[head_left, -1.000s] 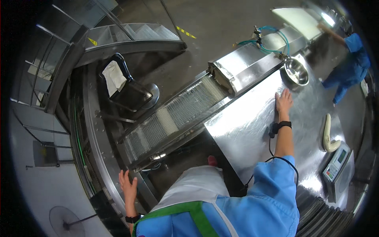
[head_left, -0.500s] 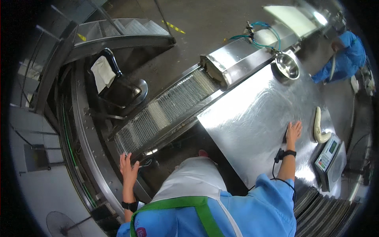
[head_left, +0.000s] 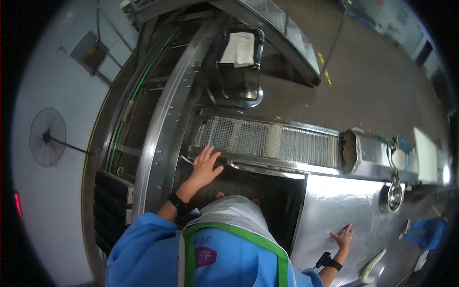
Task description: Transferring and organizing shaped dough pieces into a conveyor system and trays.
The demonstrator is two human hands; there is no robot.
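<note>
My left hand point(head_left: 204, 168) holds nothing, its fingers spread, at the near edge of a mesh conveyor belt point(head_left: 248, 138) in a steel frame; whether it touches the frame I cannot tell. Farther right, my right hand point(head_left: 343, 237) is on a shiny steel table point(head_left: 330, 201), fingers apart and nothing in them. On the tabletop beyond that hand lies a long, pale, curved thing point(head_left: 372, 267), whose kind I cannot make out. A round steel bowl point(head_left: 394, 197) stands at the table's far right.
A steel hood point(head_left: 373, 155) covers the belt's right end, with teal hoses point(head_left: 396, 153) near it. Beyond the belt stands a black chair point(head_left: 260, 48) with a white cloth point(head_left: 239, 49). A metal rail point(head_left: 165, 119) runs on the left. A person in blue point(head_left: 425, 233) is at the right.
My view has swung left, so the belt now lies nearly level across it. The scale is out of sight. My right hand stays on the table, and my left is still spread near the belt.
</note>
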